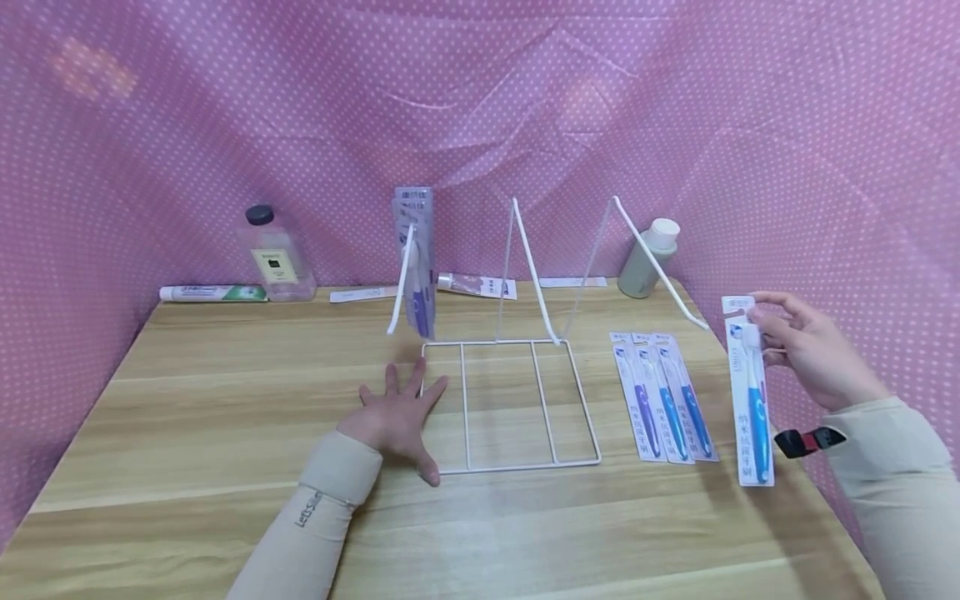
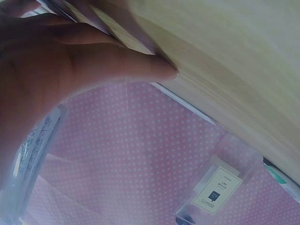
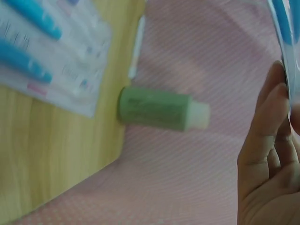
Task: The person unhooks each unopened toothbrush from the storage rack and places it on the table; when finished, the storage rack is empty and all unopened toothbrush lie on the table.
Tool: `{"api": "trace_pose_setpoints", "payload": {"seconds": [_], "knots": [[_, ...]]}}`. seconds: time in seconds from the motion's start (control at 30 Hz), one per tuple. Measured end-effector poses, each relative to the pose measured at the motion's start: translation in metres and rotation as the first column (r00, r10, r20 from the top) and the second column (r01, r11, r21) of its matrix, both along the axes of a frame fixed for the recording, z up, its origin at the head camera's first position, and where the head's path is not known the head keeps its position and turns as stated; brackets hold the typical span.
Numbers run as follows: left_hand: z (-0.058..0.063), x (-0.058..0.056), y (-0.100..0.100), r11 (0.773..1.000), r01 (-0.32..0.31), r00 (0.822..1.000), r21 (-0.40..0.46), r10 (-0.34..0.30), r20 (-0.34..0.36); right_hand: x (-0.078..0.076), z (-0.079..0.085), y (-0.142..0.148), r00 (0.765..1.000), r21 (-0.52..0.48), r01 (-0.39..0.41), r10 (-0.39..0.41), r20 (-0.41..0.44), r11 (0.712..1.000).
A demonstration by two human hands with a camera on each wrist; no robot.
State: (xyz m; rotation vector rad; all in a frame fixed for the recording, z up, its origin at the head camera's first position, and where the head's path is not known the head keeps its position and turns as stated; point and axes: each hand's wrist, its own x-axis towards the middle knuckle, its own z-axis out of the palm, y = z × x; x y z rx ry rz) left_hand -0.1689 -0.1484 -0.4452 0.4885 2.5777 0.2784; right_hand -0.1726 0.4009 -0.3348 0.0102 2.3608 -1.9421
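My right hand (image 1: 813, 350) pinches a packaged toothbrush (image 1: 752, 400) with a blue handle by the upper part of its card, above the table's right side. In the right wrist view, part of that pack shows at the upper right edge. My left hand (image 1: 397, 412), fingers spread, rests at the left edge of the white wire rack's base (image 1: 510, 469). Several packaged toothbrushes (image 1: 420, 275) hang from the rack's left arm (image 1: 402, 279). The middle arm (image 1: 534, 271) and the right arm (image 1: 660, 262) bear nothing. Three toothbrush packs (image 1: 663, 400) lie side by side between rack and right hand.
Along the back stand a clear bottle (image 1: 281, 262) with a black cap and a grey-green bottle (image 1: 639, 271) with a white cap. A green-and-white toothpaste tube (image 1: 213, 293) and another tube (image 1: 477, 286) lie there too. Pink dotted cloth (image 1: 480, 108) hangs behind the wooden table (image 1: 225, 400).
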Motion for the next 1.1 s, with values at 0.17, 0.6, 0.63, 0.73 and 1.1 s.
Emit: {"api": "trace_pose_setpoints", "payload": {"seconds": [0.17, 0.6, 0.63, 0.73, 1.1], "knots": [[0.003, 0.001, 0.000, 1.000, -0.006, 1.000, 0.013, 0.006, 0.011, -0.026, -0.015, 0.009, 0.997, 0.322, -0.047, 0.027, 0.066, 0.946], [-0.024, -0.012, -0.009, 1.000, -0.022, 1.000, 0.016, 0.022, 0.016, -0.069, -0.052, 0.020, 0.974, 0.468, -0.125, 0.018, 0.226, 0.875], [-0.021, -0.011, -0.008, 1.000, -0.024, 0.999, 0.016, 0.023, 0.023, -0.071, -0.055, 0.021, 0.973, 0.470, -0.121, 0.011, 0.230, 0.874], [-0.008, -0.005, -0.005, 0.999, -0.022, 0.999, 0.024, 0.022, 0.039, -0.079, -0.065, 0.023, 0.968, 0.464, -0.109, -0.014, 0.252, 0.879], [0.006, 0.004, 0.000, 0.999, -0.015, 1.000, 0.029, 0.015, 0.007, -0.092, -0.084, 0.023, 0.942, 0.517, -0.143, -0.044, 0.333, 0.844]]}}
